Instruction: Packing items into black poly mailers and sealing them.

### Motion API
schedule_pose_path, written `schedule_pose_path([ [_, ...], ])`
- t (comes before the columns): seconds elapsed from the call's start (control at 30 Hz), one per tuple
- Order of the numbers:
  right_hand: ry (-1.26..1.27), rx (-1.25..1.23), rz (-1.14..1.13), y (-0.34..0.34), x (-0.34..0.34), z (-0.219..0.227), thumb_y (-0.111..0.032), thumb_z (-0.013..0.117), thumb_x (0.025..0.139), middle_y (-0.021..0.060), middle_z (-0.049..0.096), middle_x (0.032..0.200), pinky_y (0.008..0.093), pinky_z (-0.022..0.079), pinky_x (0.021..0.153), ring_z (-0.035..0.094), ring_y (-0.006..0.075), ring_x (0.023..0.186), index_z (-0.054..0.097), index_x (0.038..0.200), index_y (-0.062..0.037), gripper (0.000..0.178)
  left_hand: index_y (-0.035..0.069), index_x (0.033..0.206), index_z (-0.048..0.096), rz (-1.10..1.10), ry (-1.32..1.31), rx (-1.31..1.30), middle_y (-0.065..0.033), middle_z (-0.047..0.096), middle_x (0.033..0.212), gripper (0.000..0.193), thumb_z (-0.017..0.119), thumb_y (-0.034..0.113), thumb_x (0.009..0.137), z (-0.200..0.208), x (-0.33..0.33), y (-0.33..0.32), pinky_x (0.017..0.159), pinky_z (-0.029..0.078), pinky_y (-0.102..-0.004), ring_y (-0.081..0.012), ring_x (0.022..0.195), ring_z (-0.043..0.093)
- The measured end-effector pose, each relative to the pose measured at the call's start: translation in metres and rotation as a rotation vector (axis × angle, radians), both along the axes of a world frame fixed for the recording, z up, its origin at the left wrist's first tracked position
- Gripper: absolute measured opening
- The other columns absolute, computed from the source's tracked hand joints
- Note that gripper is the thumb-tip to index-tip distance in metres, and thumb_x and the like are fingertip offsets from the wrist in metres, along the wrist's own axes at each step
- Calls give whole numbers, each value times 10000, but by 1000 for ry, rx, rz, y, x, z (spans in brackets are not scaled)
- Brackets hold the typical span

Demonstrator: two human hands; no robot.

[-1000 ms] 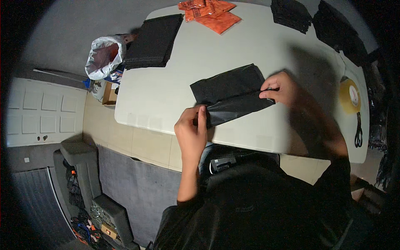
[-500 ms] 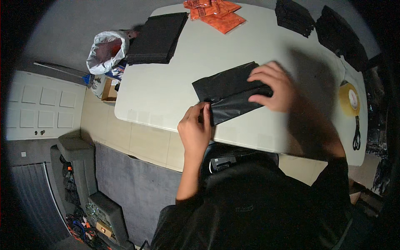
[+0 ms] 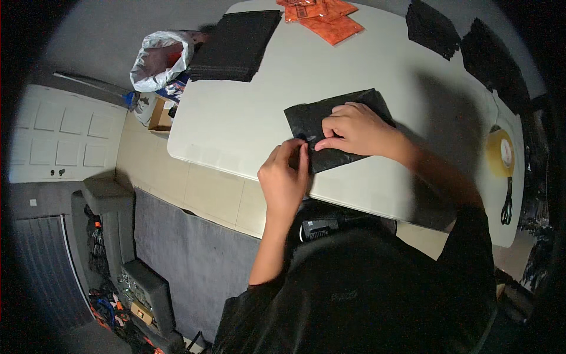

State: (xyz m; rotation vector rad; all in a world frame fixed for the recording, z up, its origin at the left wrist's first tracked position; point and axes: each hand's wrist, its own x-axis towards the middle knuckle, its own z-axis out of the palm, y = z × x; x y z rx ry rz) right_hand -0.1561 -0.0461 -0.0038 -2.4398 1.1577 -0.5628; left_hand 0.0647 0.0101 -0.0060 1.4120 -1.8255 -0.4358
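A flat, shiny black plastic bag lies at a slant on the white table, close to its near edge. My left hand is closed, pinching the bag's near left edge between thumb and fingertips. Over the middle of the bag rests my right hand, its fingers curled onto the plastic and its thumb pointing at the left fingertips. The hand covers part of the bag, so what lies under its fingers is hidden.
On the white table are a stack of black bags, orange packets, more black stacks, a tape roll and black-handled scissors. A lined bin stands beyond the left edge.
My right hand has moved left across the bag from its right end, its fingers curling in towards the left hand. The left hand keeps its pinch. The whole view has shifted slightly.
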Motion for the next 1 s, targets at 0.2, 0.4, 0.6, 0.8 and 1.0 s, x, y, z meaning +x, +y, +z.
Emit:
schedule_pose_path([
  [0.2, 20, -206, 4, 3, 3, -6, -517, 770, 897, 65, 638, 743, 442, 511, 788, 647, 300, 809, 605, 728, -96, 483, 2, 998, 750, 0, 2, 39, -167, 776, 866, 101, 753, 96, 962, 1, 5, -5, 693, 588, -346, -254, 748, 783],
  [0.4, 160, -246, 12, 5, -1, 2, -545, 707, 935, 72, 690, 794, 422, 518, 880, 674, 279, 928, 697, 779, -84, 486, 35, 1159, 736, 37, -8, 60, -207, 706, 1157, 224, 757, 114, 950, 25, 5, 7, 734, 574, -411, -338, 830, 712],
  [0.6, 104, -338, 17, 6, 2, -1, -513, 734, 927, 91, 696, 785, 443, 561, 803, 697, 303, 859, 682, 755, -68, 480, -12, 1286, 691, -240, -134, -10, -203, 677, 1257, 528, 854, 267, 869, 24, 7, 0, 1002, 510, -466, -386, 1168, 614],
  [0.8, 38, -342, -5, 7, 3, -3, -531, 745, 915, 104, 678, 672, 472, 568, 672, 699, 349, 672, 654, 746, -66, 503, 0, 1158, 710, -292, -133, -8, -180, 698, 1164, 577, 930, 332, 741, 21, 15, -14, 925, 551, -452, -383, 1086, 670],
  [1.0, 22, -555, -79, 10, 1, -13, -540, 780, 883, 64, 602, 569, 446, 493, 562, 634, 336, 535, 561, 689, -110, 520, -7, 990, 751, -269, -252, 51, -160, 712, 1098, 535, 965, 347, 651, 27, 5, -23, 892, 565, -444, -363, 1037, 698],
])
